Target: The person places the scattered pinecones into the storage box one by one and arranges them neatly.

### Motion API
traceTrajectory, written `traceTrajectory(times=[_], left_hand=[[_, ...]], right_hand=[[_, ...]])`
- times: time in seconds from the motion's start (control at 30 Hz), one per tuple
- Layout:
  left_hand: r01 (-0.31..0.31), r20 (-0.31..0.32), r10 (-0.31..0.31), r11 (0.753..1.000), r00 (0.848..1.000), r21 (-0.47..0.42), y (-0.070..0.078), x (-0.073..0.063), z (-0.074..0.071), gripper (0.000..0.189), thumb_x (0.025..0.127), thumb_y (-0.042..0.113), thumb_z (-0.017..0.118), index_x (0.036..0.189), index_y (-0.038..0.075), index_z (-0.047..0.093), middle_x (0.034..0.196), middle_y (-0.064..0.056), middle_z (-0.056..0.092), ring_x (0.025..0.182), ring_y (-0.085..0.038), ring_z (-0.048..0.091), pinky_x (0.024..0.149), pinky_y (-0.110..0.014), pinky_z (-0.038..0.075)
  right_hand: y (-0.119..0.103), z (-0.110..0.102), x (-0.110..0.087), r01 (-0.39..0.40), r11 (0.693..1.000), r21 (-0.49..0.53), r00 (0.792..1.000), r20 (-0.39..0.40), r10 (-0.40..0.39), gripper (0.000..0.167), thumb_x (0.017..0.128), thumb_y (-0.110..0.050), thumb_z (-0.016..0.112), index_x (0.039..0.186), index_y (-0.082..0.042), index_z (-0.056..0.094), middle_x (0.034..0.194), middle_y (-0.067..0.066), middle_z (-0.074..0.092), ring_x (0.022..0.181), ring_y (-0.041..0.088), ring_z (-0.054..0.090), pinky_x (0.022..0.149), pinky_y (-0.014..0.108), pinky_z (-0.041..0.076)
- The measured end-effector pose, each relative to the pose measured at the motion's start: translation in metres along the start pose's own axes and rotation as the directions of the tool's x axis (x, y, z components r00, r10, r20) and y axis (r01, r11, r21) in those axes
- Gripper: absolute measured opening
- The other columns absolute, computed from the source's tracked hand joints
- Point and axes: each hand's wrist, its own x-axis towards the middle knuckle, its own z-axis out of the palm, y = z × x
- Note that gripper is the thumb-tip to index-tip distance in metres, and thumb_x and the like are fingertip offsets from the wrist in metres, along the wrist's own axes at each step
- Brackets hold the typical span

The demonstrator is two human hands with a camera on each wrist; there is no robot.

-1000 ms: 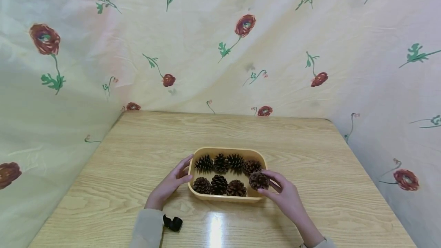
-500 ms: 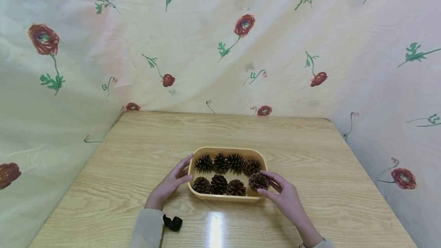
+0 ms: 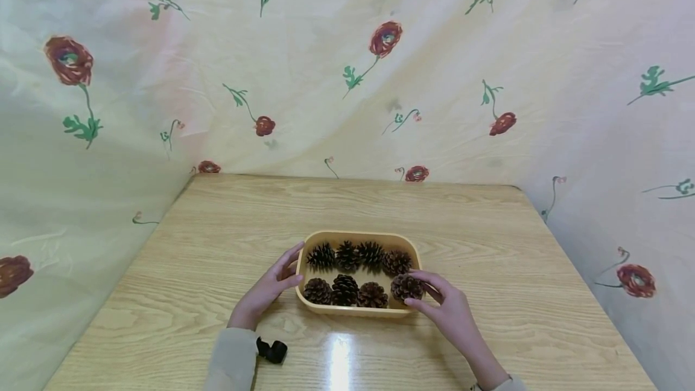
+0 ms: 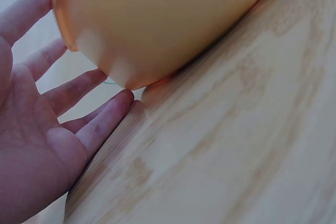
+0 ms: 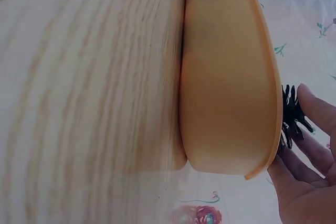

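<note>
A yellow oblong plastic box point(image 3: 361, 311) stands on the table with several brown pine cones in two rows. My right hand point(image 3: 449, 309) pinches one pine cone point(image 3: 406, 288) between thumb and fingers at the box's front right corner. In the right wrist view this pine cone point(image 5: 292, 116) shows just above the box rim, its lower part hidden by the wall. My left hand point(image 3: 265, 293) rests its fingers against the box's left end. The left wrist view shows these fingers point(image 4: 76, 92) spread and nearly straight, touching the outer wall.
A back row of pine cones point(image 3: 348, 256) lies along the box's far wall, and more pine cones point(image 3: 345, 290) sit at the front left. A black strap-like object point(image 3: 272, 352) is at the left sleeve. Flowered cloth point(image 3: 326, 77) surrounds the wood-grain table point(image 3: 336, 204).
The pine cone in my right hand has shifted very slightly left and down toward the box's front right corner. My left hand stays at the left end.
</note>
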Motion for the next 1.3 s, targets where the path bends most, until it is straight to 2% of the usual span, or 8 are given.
traceTrajectory(times=[0.1,0.2,0.27,0.33,0.63,0.8,0.97,1.3], left_hand=[[-0.014,0.005,0.014,1.0,1.0,0.001,0.0004,-0.0005,0.0001,0.068,0.1,0.009,0.05,0.157,0.024,0.015,0.162,-0.017,0.012,0.142,-0.045,0.026,0.115,-0.058,0.027],[-0.017,0.007,0.017,1.0,1.0,0.001,-0.0001,-0.0006,0.0,0.068,0.1,0.009,0.05,0.157,0.024,0.015,0.162,-0.017,0.012,0.142,-0.045,0.027,0.115,-0.058,0.027],[-0.016,0.006,0.016,1.0,1.0,-0.001,-0.0006,-0.0005,0.0,0.068,0.1,0.009,0.05,0.157,0.024,0.015,0.162,-0.017,0.012,0.142,-0.045,0.027,0.115,-0.057,0.027],[-0.017,0.005,0.017,1.0,1.0,-0.001,-0.0009,-0.0005,0.0001,0.068,0.099,0.009,0.05,0.157,0.024,0.015,0.162,-0.017,0.012,0.142,-0.045,0.027,0.115,-0.058,0.027],[-0.01,-0.002,0.01,1.0,1.0,0.0,-0.0019,-0.0002,-0.0001,0.069,0.099,0.008,0.05,0.156,0.025,0.016,0.162,-0.016,0.013,0.143,-0.044,0.027,0.115,-0.057,0.027],[-0.01,-0.003,0.01,1.0,1.0,-0.006,-0.0016,-0.0004,0.0,0.069,0.099,0.007,0.049,0.156,0.025,0.016,0.162,-0.016,0.014,0.143,-0.044,0.027,0.115,-0.057,0.027],[0.023,-0.019,-0.023,1.0,1.0,-0.008,-0.0014,-0.0001,0.0007,0.068,0.099,0.008,0.051,0.156,0.028,0.018,0.162,-0.013,0.015,0.144,-0.041,0.027,0.116,-0.056,0.025],[0.06,-0.041,-0.061,0.998,0.997,-0.023,0.001,-0.0009,0.0016,0.068,0.098,0.01,0.053,0.154,0.034,0.022,0.162,-0.008,0.017,0.144,-0.037,0.028,0.118,-0.056,0.023]], right_hand=[[-0.0003,0.0001,-0.0001,-0.009,1.0,-0.015,1.0,-0.001,0.009,0.046,0.077,-0.012,0.08,0.12,-0.008,0.066,0.128,0.013,0.064,0.112,-0.014,0.049,0.097,0.033,0.049],[-0.0009,0.0001,0.0,-0.023,0.999,-0.029,1.0,-0.001,0.023,0.046,0.077,-0.012,0.079,0.121,-0.006,0.065,0.128,0.014,0.064,0.117,0.01,0.06,0.097,0.034,0.05],[-0.0014,0.0,0.0001,-0.032,0.999,-0.036,0.999,0.0,0.032,0.047,0.077,-0.011,0.079,0.121,-0.006,0.065,0.128,0.015,0.064,0.118,0.027,0.061,0.096,0.036,0.05],[-0.0017,0.0001,0.0004,-0.035,0.998,-0.044,0.999,-0.002,0.035,0.048,0.076,-0.01,0.079,0.121,-0.005,0.065,0.127,0.016,0.064,0.117,0.035,0.06,0.096,0.038,0.05],[-0.0013,0.0003,0.0022,0.002,0.992,-0.126,1.0,0.0,-0.002,0.049,0.073,-0.009,0.081,0.12,-0.006,0.067,0.122,0.015,0.067,0.113,0.036,0.063,0.094,0.043,0.051],[-0.0005,0.0004,0.0033,0.002,0.992,-0.13,1.0,-0.001,-0.002,0.048,0.072,-0.01,0.082,0.118,-0.007,0.068,0.122,0.015,0.067,0.112,0.035,0.064,0.094,0.04,0.052],[0.0001,0.0008,0.0044,0.005,0.992,-0.128,1.0,-0.009,-0.006,0.048,0.071,-0.013,0.082,0.116,-0.006,0.068,0.121,0.017,0.067,0.11,0.036,0.064,0.092,0.039,0.052],[-0.0008,0.0013,0.0062,0.051,0.972,-0.229,0.999,0.0,-0.053,0.049,0.068,-0.012,0.084,0.115,-0.006,0.069,0.117,0.015,0.069,0.106,0.035,0.066,0.088,0.041,0.054]])
